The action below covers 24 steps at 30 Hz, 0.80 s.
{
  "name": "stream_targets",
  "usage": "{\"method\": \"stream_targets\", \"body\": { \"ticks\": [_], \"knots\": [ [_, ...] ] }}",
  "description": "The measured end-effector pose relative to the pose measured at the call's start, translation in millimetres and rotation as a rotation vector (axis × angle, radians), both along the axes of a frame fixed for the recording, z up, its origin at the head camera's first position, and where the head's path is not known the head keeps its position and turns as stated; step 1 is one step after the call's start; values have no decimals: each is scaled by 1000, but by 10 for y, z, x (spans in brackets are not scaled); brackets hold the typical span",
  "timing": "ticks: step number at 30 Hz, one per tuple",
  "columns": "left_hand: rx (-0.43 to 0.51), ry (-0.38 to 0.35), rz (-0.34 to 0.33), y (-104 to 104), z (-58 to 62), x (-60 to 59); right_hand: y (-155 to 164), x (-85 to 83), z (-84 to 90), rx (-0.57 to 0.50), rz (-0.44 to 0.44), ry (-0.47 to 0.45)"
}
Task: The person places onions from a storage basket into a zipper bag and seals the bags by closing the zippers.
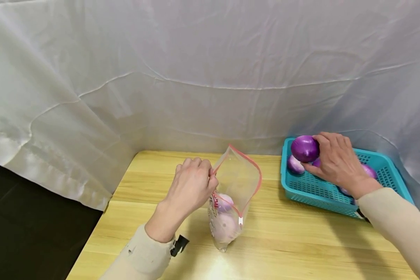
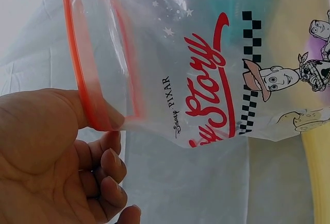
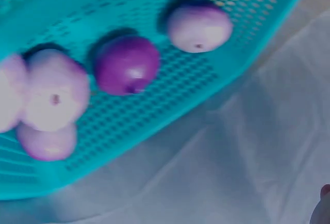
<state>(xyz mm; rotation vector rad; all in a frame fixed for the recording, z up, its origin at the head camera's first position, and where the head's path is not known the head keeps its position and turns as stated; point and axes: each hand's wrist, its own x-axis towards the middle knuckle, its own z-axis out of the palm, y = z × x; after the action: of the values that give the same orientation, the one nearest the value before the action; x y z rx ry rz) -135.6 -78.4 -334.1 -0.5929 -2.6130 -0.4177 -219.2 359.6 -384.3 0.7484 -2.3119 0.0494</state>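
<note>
A clear zip bag (image 1: 232,202) with a red seal strip and printed cartoon figures stands upright on the wooden table (image 1: 301,241), holding two pale purple onions (image 1: 225,225). My left hand (image 1: 192,184) pinches the bag's rim (image 2: 95,113) and keeps its mouth wide. My right hand (image 1: 336,161) grips a dark purple onion (image 1: 304,148) above the near-left corner of a teal basket (image 1: 318,192). More onions lie in the basket (image 3: 170,105), among them a dark one (image 3: 126,64) and several paler ones (image 3: 198,27).
A white cloth backdrop (image 1: 210,70) hangs behind and round the table. The table's left edge drops to a dark floor (image 1: 28,233). The basket sits at the table's far right against the cloth.
</note>
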Motion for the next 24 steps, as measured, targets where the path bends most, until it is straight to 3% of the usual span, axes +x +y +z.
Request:
{"method": "stream_targets", "body": {
  "ticks": [15, 24],
  "knots": [
    [3, 1, -10, 14, 36, -25, -797, 214, 646, 45, 264, 98],
    [2, -33, 0, 22, 61, -16, -1504, 442, 1003, 76, 373, 36]
  ]
}}
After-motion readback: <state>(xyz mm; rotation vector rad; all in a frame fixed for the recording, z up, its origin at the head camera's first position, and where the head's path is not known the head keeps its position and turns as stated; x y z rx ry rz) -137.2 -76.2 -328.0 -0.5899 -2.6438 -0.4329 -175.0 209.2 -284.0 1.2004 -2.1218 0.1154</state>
